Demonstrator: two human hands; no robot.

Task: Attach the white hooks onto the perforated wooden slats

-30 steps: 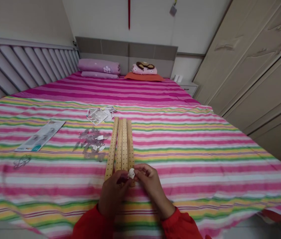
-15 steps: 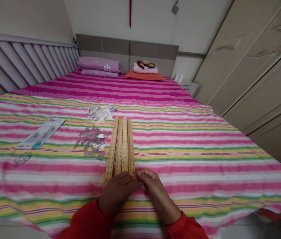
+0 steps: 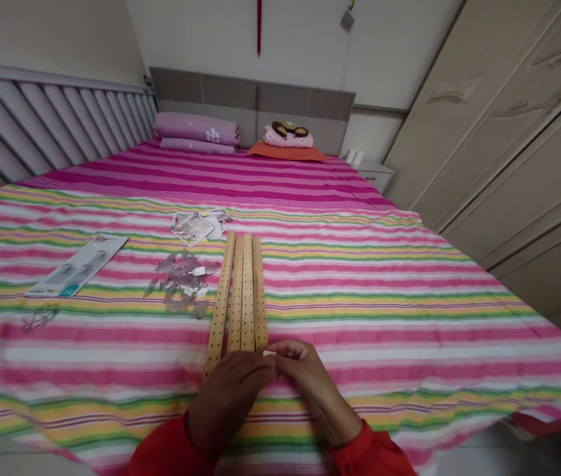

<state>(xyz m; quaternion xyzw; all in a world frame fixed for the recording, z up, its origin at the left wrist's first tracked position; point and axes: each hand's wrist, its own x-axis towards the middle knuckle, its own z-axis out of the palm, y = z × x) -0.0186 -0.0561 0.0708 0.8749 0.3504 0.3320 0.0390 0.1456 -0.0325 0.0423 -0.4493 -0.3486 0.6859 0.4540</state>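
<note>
Fingertip work on a striped cloth point(image 3: 384, 301), as I viewed it remotely through the head camera. The small white piece point(image 3: 269, 353) lay between the fingertips of both hands, over the near part of four wooden strips point(image 3: 247, 291) dotted with holes. The right hand point(image 3: 305, 371) pinched it at its right edge between thumb and forefinger. The left hand point(image 3: 231, 391) was curled against it from the left; its thumb was hidden, so I could not tell whether it gripped. Much of the piece was covered, and its material was unclear. I judged it light and thin, probably fairly stiff, easily lost from a loose pinch and liable to crease if squeezed; its edges seemed the best hold, with fingertips only. Left of the strips lay a pile of small tagged items point(image 3: 181, 281); farther left, a long card point(image 3: 82, 266) and a wire loop point(image 3: 40, 317).
</note>
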